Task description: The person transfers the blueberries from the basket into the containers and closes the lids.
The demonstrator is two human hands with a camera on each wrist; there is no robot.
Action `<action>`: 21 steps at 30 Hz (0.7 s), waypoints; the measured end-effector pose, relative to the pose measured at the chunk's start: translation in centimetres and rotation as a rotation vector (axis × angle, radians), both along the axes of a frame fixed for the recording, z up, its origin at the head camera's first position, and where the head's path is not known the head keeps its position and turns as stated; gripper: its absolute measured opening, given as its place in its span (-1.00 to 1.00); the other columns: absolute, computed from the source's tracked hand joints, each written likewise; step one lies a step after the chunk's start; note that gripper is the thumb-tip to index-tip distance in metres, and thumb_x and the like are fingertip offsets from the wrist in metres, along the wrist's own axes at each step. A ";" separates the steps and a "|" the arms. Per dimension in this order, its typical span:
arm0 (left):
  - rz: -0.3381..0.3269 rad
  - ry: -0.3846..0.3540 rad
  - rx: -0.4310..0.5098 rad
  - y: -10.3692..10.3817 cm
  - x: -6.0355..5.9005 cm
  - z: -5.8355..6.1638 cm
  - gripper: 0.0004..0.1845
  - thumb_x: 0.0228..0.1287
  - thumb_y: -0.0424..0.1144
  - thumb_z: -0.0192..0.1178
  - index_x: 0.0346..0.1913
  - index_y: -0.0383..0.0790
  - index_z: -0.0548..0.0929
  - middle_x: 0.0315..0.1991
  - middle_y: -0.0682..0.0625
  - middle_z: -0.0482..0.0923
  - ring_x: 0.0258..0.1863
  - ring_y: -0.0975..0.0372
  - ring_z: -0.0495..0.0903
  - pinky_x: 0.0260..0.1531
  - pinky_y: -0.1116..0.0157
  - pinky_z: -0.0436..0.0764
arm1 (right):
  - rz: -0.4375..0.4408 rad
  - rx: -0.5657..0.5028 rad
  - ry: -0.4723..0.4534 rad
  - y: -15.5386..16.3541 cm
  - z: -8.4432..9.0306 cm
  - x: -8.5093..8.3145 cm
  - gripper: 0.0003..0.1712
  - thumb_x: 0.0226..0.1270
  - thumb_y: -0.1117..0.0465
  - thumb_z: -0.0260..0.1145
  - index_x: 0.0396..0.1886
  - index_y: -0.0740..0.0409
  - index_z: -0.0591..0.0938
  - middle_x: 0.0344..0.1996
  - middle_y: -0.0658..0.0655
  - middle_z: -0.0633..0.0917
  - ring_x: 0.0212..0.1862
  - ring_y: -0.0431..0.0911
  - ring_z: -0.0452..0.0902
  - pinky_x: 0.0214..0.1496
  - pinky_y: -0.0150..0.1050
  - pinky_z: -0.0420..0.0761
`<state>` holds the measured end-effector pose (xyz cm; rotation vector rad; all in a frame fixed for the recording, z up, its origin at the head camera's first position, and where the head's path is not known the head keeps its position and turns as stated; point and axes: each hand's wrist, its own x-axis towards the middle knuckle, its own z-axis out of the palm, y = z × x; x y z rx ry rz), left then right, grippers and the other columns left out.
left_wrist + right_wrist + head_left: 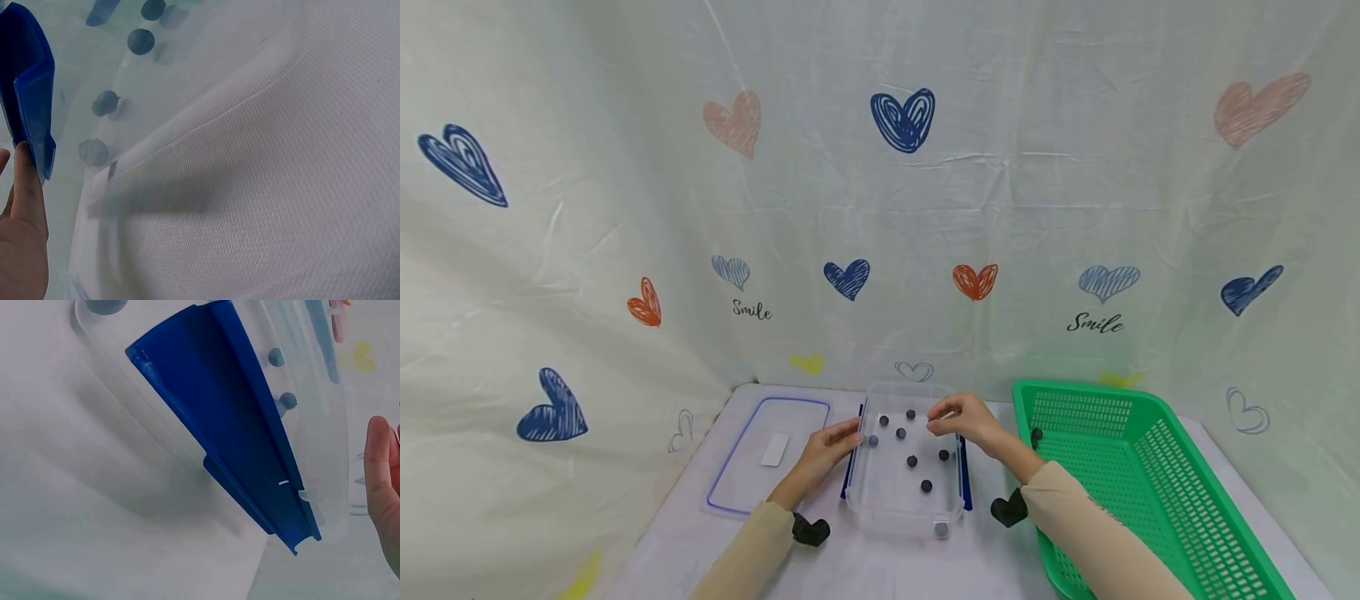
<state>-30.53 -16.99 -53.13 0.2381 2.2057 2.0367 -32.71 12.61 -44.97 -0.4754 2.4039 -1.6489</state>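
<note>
A clear plastic box point(898, 500) with blue side latches point(212, 394) stands on the table, with several small dark balls point(912, 461) in it. My left hand point(826, 454) rests at the box's left side, its fairly straight fingers touching the rim and the blue latch point(34, 94). Over the right part of the box is my right hand point(962, 419), thumb and fingertips brought close together above the balls. In the right wrist view only the thumb point(378, 462) and a little of the fingers show; I cannot tell whether a ball is between them.
A large green basket point(1217, 508) stands to the right, with one dark ball point(1036, 435) by its left wall. Left of the box lies a clear lid point(737, 475) with a blue rim and a white rectangle point(775, 450). A heart-printed curtain point(1022, 192) hangs behind.
</note>
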 end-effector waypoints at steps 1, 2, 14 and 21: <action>0.000 0.001 0.000 0.0 0.0 0.0 -0.32 0.36 -0.05 0.30 0.39 -0.40 0.41 0.35 -0.30 0.40 0.32 -0.03 0.42 0.27 0.18 0.46 | 0.002 -0.007 0.000 0.1 0.1 0.0 -0.84 0.23 0.38 0.45 -0.23 0.39 0.71 -0.27 0.14 0.72 -0.27 0.00 0.71 -0.02 -0.04 0.70; 0.003 -0.001 -0.003 0.0 0.0 0.0 -0.32 0.36 -0.05 0.30 0.39 -0.39 0.42 0.35 -0.29 0.41 0.32 -0.02 0.42 0.26 0.19 0.46 | 0.005 -0.015 -0.002 0.3 0.2 0.0 -0.82 0.23 0.37 0.45 -0.21 0.40 0.71 -0.25 0.15 0.72 -0.26 0.00 0.71 -0.01 -0.02 0.69; 0.022 -0.017 0.003 0.2 0.3 0.3 -0.34 0.36 -0.09 0.31 0.39 -0.39 0.42 0.35 -0.29 0.40 0.34 -0.02 0.41 0.28 0.19 0.45 | -0.030 -0.105 -0.020 3.0 2.1 -0.6 -0.74 0.32 0.27 0.42 -0.08 0.34 0.69 -0.18 0.19 0.74 -0.12 0.05 0.69 0.14 0.08 0.61; 0.016 -0.018 0.001 0.3 0.3 0.4 -0.38 0.40 -0.13 0.27 0.39 -0.38 0.42 0.36 -0.30 0.38 0.34 -0.03 0.41 0.28 0.18 0.44 | -0.069 -0.111 -0.014 5.1 3.1 -0.7 -0.67 0.32 0.21 0.43 -0.02 0.33 0.69 -0.12 0.27 0.73 -0.11 0.04 0.70 0.20 0.10 0.57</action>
